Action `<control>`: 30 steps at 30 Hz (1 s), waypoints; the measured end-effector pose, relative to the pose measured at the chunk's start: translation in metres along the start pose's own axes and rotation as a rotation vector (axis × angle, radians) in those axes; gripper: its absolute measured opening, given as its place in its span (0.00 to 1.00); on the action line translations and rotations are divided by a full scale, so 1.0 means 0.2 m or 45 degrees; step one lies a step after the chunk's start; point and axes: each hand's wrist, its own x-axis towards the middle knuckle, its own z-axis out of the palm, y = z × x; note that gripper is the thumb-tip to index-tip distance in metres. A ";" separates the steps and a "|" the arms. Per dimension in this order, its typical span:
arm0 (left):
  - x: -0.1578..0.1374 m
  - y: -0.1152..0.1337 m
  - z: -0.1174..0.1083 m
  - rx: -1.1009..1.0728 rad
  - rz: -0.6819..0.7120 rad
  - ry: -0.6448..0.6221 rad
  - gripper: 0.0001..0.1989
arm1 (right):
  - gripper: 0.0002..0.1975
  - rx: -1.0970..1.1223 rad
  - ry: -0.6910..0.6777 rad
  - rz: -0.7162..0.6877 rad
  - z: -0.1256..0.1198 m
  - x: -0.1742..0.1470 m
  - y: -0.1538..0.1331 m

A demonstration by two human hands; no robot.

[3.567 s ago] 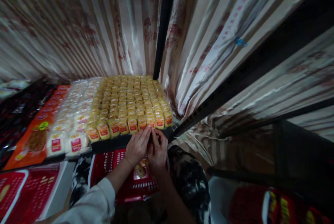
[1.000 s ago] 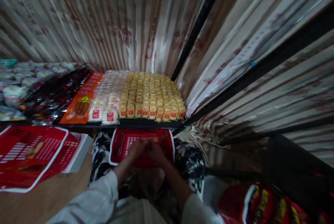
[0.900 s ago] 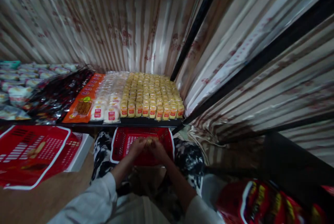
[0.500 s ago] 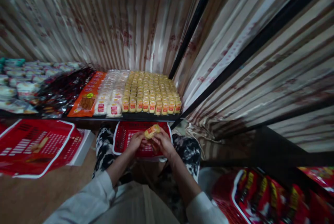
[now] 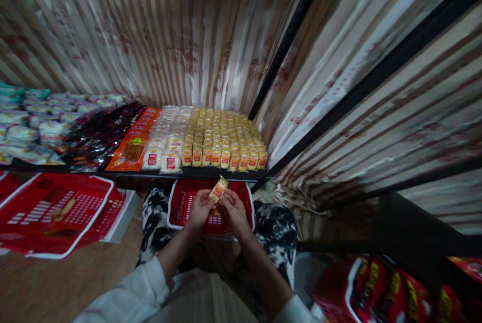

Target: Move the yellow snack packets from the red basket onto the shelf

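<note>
A small yellow wrapped snack cake (image 5: 219, 190) with an orange-red label is pinched between my two hands. My left hand (image 5: 201, 208) grips its left side, and the fingers of my right hand (image 5: 234, 210) close on its lower right. Both hands are over a red plastic basket (image 5: 183, 202) with a white rim, set between my knees. Something small and yellowish lies in the basket, mostly hidden by my hands. Just beyond, rows of like yellow snack cakes (image 5: 225, 142) stand on a black shelf (image 5: 211, 175).
Left along the shelf are white wrapped cakes (image 5: 170, 161), an orange packet (image 5: 130, 144), dark packets (image 5: 100, 134) and white bags (image 5: 52, 129). Another red basket (image 5: 75, 212) stands at left. Red packets (image 5: 382, 283) fill a basket at lower right. Black poles (image 5: 289, 36) cross before striped curtains (image 5: 169, 26).
The snack cake has turned from lying nearly level to a more upright tilt in my hands. My view has shifted slightly, so the shelf appears a little lower and further right.
</note>
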 end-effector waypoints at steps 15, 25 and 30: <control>0.17 0.08 -0.06 0.502 0.159 0.019 0.09 | 0.16 -0.402 0.038 -0.193 0.17 0.14 -0.09; 0.29 0.21 -0.02 0.735 0.397 0.186 0.11 | 0.13 -0.632 0.063 -0.400 0.27 0.33 -0.12; 0.34 0.23 -0.01 0.727 0.425 0.216 0.09 | 0.14 -0.826 0.097 -0.497 0.30 0.38 -0.12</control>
